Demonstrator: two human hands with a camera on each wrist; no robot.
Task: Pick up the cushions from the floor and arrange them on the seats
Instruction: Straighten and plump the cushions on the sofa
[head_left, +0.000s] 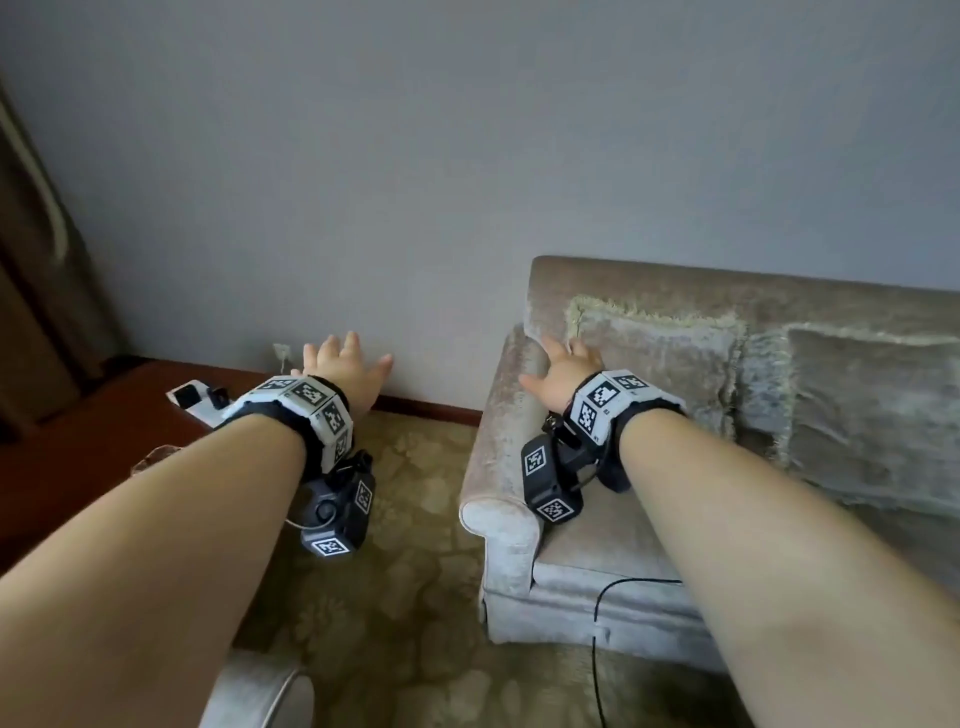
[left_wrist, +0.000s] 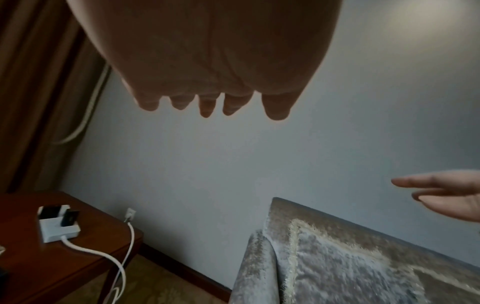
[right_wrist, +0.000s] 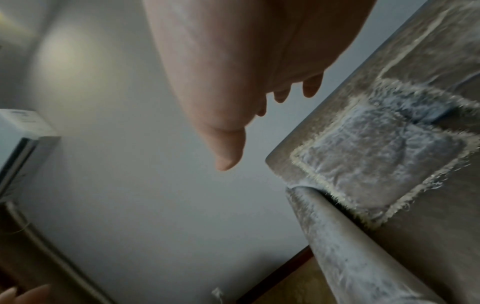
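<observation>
The sofa (head_left: 597, 530) in front of me is covered in a pale, crushed-velvet fabric with a rounded, rolled armrest (head_left: 498, 457). Two square cushions of the same shimmery pile lean upright against its backrest: the left cushion (head_left: 670, 358), edged in shaggy cream fringe, sits in the corner by the armrest, and the right cushion (head_left: 872, 405) stands just beside it, their fringed edges touching. Both my bare arms are stretched forward, palms down. My right hand (head_left: 563, 371) hovers over the armrest near the left cushion's corner, fingers loosely spread and holding nothing; whether it touches the fabric I cannot tell. My left hand (head_left: 345, 358) is out over the patterned carpet (head_left: 410, 571), fingers splayed and empty. A dark wooden side table (left_wrist: 78, 257) carries a white charger block (left_wrist: 57, 226).
</observation>
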